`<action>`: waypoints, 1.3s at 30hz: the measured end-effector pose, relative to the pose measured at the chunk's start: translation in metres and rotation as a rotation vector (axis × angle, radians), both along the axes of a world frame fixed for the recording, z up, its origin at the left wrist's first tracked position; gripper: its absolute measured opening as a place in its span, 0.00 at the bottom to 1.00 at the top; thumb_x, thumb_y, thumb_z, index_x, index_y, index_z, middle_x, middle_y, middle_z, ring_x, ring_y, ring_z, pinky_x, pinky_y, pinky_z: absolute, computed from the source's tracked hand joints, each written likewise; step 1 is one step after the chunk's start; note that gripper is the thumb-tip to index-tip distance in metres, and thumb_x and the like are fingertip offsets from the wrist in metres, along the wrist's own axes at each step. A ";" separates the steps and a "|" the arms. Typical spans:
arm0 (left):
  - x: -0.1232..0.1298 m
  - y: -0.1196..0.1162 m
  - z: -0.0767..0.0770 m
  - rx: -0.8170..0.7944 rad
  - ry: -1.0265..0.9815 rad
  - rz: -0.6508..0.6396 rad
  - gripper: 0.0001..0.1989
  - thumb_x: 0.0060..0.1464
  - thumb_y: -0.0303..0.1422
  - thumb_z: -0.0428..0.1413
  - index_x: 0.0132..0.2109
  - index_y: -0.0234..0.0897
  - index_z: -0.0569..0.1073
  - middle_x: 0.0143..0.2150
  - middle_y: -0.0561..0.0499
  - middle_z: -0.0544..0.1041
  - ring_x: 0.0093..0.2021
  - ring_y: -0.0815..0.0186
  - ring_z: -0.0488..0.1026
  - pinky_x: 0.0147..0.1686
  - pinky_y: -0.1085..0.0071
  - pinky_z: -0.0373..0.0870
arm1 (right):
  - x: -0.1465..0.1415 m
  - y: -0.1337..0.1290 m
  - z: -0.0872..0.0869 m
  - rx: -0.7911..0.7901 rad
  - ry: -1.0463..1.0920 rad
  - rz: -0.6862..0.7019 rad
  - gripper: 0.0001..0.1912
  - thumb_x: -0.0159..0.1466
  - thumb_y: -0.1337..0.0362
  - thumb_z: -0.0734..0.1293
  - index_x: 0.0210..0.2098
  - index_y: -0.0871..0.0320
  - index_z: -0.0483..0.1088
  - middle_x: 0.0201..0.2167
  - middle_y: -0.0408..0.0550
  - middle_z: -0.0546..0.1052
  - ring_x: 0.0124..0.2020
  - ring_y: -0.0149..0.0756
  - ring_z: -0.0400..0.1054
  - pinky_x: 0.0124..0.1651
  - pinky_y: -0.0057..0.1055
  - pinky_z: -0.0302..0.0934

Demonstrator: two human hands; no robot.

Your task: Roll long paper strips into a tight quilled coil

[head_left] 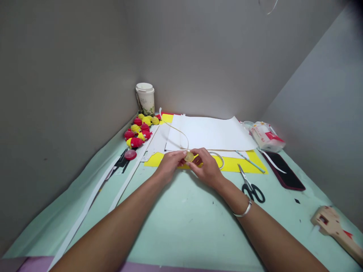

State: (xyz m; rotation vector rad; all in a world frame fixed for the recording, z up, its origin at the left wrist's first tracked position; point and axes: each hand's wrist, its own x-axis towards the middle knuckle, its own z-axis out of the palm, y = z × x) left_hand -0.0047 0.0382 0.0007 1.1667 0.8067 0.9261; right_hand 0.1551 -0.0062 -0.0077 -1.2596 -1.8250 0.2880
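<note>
A golden-yellow coil of rolled paper strip (189,156) sits between my hands above the middle of the table. My left hand (172,163) pinches its left side with thumb and fingers. From the other side, the fingers and thumb of my right hand (206,165) close on the coil's edge. A thin pale strip (183,134) curves up and away to the left from the coil. Behind my right hand, part of a pale ring-shaped band (221,160) shows on yellow paper (235,166).
White sheets (210,132) lie behind my hands. Scissors (251,185), a phone (283,172), a tissue pack (266,136) and a glue gun (331,223) are to the right. Several red and yellow coiled paper pieces (136,142), a lidded cup (145,99) and long white strips (127,185) are left.
</note>
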 end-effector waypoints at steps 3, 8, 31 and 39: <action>0.000 0.000 0.000 0.003 0.007 0.007 0.14 0.48 0.40 0.59 0.32 0.30 0.77 0.27 0.47 0.72 0.30 0.64 0.67 0.33 0.68 0.62 | 0.002 0.000 0.000 -0.017 -0.001 0.016 0.15 0.60 0.65 0.67 0.46 0.54 0.66 0.38 0.47 0.68 0.30 0.31 0.68 0.34 0.31 0.67; 0.000 0.001 0.002 0.011 0.038 0.020 0.13 0.46 0.39 0.60 0.29 0.31 0.76 0.26 0.47 0.72 0.30 0.64 0.68 0.32 0.68 0.62 | 0.004 0.000 0.001 -0.034 -0.011 0.047 0.16 0.60 0.66 0.67 0.48 0.54 0.65 0.39 0.47 0.69 0.31 0.32 0.68 0.36 0.31 0.67; 0.000 0.000 0.003 -0.018 0.010 0.003 0.15 0.48 0.41 0.60 0.32 0.30 0.77 0.27 0.46 0.73 0.31 0.64 0.68 0.34 0.67 0.63 | 0.002 0.000 -0.001 -0.036 0.011 0.007 0.22 0.58 0.62 0.69 0.51 0.55 0.63 0.41 0.49 0.71 0.31 0.33 0.69 0.36 0.34 0.67; 0.002 -0.001 0.004 -0.040 -0.003 -0.018 0.13 0.48 0.39 0.59 0.32 0.31 0.76 0.27 0.47 0.72 0.30 0.65 0.67 0.32 0.69 0.61 | 0.000 -0.001 0.000 -0.018 0.009 -0.028 0.13 0.60 0.62 0.68 0.44 0.56 0.66 0.39 0.48 0.70 0.29 0.31 0.68 0.34 0.32 0.68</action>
